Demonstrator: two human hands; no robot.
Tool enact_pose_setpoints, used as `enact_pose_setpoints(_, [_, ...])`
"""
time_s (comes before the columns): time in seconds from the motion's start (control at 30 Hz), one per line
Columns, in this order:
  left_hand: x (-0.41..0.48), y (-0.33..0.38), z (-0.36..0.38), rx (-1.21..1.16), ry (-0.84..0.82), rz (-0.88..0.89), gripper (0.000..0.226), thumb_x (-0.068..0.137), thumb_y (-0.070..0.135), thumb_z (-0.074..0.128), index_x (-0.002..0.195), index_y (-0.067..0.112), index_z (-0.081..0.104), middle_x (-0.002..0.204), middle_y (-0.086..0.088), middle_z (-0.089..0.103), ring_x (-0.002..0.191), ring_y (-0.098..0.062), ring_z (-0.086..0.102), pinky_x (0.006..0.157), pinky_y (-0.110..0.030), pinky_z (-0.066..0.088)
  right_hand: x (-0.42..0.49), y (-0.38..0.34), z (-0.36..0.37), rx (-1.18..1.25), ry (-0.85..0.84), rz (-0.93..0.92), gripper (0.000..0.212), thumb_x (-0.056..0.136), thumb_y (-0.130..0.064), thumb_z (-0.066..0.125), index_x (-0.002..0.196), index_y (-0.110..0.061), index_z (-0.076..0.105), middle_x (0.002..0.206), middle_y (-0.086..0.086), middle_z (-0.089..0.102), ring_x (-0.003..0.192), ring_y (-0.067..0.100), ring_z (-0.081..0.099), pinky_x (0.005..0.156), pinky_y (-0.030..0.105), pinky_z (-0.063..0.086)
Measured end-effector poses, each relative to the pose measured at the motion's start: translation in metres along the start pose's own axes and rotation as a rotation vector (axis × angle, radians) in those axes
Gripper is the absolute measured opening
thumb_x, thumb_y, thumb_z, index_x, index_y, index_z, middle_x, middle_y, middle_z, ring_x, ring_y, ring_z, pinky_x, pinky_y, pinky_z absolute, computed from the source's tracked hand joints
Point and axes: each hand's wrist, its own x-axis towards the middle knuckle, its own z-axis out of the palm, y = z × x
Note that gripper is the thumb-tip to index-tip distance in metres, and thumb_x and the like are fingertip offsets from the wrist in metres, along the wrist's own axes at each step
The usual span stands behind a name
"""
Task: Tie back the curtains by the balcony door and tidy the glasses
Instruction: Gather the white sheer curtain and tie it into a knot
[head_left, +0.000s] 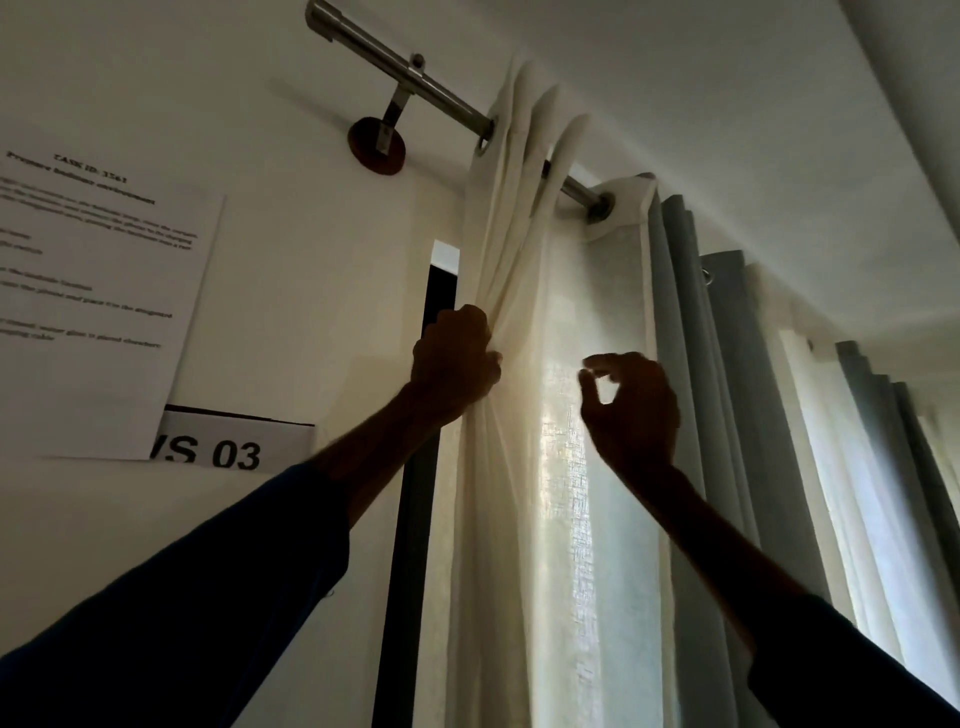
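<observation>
Both arms were raised toward the top of the window, dark sleeves pushed partway up the forearms. The left hand (453, 358) was fisted tight around a gathered bunch of the cream sheer curtain (524, 467), its grip closed on the fabric near the curtain's left edge, just beside the dark door frame (410, 519). Folds fanned upward from that fist to the eyelets on the metal curtain rod (441, 93). The right hand (636, 410) was held in front of the flat, backlit part of the same sheer, grip narrow, thumb and forefinger curled toward each other with a small gap between them; whether any fabric was pinched there could not be told. Grey-blue curtains (727, 389) hung in pleats to the right of the sheer, on the same rod. The rod sat on a bracket (382, 140) with a round brown wall plate. On the wall to the left, a printed sheet (98, 312) overlapped a sign (228, 447) reading "S 03". No glasses were in sight.
</observation>
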Motion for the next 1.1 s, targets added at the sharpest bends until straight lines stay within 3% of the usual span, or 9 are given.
enact_pose_setpoints(0.1, [-0.001,-0.003,-0.005,0.017,-0.011,0.016,0.027,0.088,0.028,0.069,0.103,0.009,0.058,0.104,-0.007,0.06,0.093,-0.022,0.062,0.073,-0.029,0.048,0.013,0.026,-0.002,-0.141,-0.089,0.242,0.056,0.089,-0.035,0.072,0.133,-0.005,0.054,0.134,0.016,0.056,0.129,0.033,0.047,0.104,0.035,0.036])
enact_pose_setpoints(0.17, [0.0,-0.006,-0.008,0.037,-0.011,0.021,0.029,0.09,0.029,0.068,0.107,0.008,0.058,0.108,-0.009,0.059,0.096,-0.024,0.061,0.074,-0.029,0.047,0.019,0.036,-0.002,-0.133,-0.162,0.369,0.07,0.09,-0.04,0.071,0.14,0.002,0.045,0.139,0.022,0.052,0.132,0.038,0.047,0.107,0.043,0.038])
enact_pose_setpoints(0.27, [0.0,-0.011,-0.009,0.044,-0.002,0.029,0.029,0.09,0.029,0.067,0.109,0.008,0.057,0.112,-0.01,0.056,0.099,-0.026,0.059,0.076,-0.029,0.044,0.021,0.044,0.0,-0.061,-0.145,0.375,0.05,0.089,-0.033,0.074,0.121,0.003,0.062,0.11,0.018,0.072,0.105,0.034,0.068,0.089,0.035,0.048])
enact_pose_setpoints(0.4, [0.002,-0.015,-0.01,0.036,-0.022,0.02,0.028,0.088,0.028,0.07,0.105,0.009,0.058,0.109,-0.009,0.06,0.097,-0.026,0.063,0.074,-0.029,0.046,0.022,0.037,0.005,-0.011,-0.111,0.324,0.018,0.089,-0.021,0.072,0.092,-0.003,0.074,0.085,0.01,0.076,0.073,0.019,0.07,0.075,0.016,0.045])
enact_pose_setpoints(0.47, [0.003,-0.016,-0.011,0.036,-0.036,0.017,0.029,0.087,0.027,0.071,0.106,0.009,0.058,0.11,-0.009,0.06,0.098,-0.026,0.063,0.076,-0.03,0.048,0.021,0.027,0.013,0.018,-0.115,0.258,0.024,0.091,-0.015,0.066,0.07,-0.005,0.071,0.066,0.007,0.072,0.054,0.01,0.06,0.061,0.013,0.045])
enact_pose_setpoints(0.53, [0.003,-0.017,-0.011,0.04,-0.045,0.023,0.03,0.087,0.026,0.071,0.107,0.009,0.058,0.11,-0.008,0.06,0.099,-0.025,0.062,0.075,-0.028,0.046,0.02,0.009,0.022,0.073,-0.134,0.186,0.038,0.091,-0.011,0.062,0.054,-0.007,0.058,0.051,0.003,0.061,0.044,0.011,0.053,0.054,0.025,0.049])
enact_pose_setpoints(0.6, [0.003,-0.017,-0.009,0.035,-0.046,0.044,0.03,0.087,0.026,0.071,0.108,0.008,0.058,0.11,-0.008,0.06,0.098,-0.024,0.062,0.074,-0.026,0.043,0.022,-0.02,0.028,0.106,-0.133,0.067,0.046,0.092,-0.011,0.061,0.049,-0.017,0.046,0.051,-0.004,0.05,0.046,0.008,0.048,0.056,0.024,0.042])
enact_pose_setpoints(0.77, [-0.001,-0.016,-0.008,0.022,-0.026,0.13,0.028,0.088,0.021,0.068,0.107,0.002,0.061,0.108,-0.013,0.062,0.096,-0.028,0.061,0.069,-0.025,0.038,0.041,-0.084,0.029,0.172,-0.127,-0.174,0.012,0.086,-0.007,0.069,0.078,-0.003,0.075,0.075,0.016,0.067,0.073,0.032,0.066,0.067,0.029,0.042])
enact_pose_setpoints(1.1, [-0.002,-0.025,-0.011,0.032,0.01,0.203,0.025,0.083,0.014,0.071,0.097,-0.005,0.065,0.095,-0.018,0.066,0.087,-0.035,0.064,0.069,-0.03,0.046,0.045,-0.092,0.017,0.133,-0.193,-0.316,0.018,0.088,-0.018,0.071,0.076,-0.005,0.075,0.073,0.01,0.067,0.069,0.02,0.064,0.064,0.026,0.044])
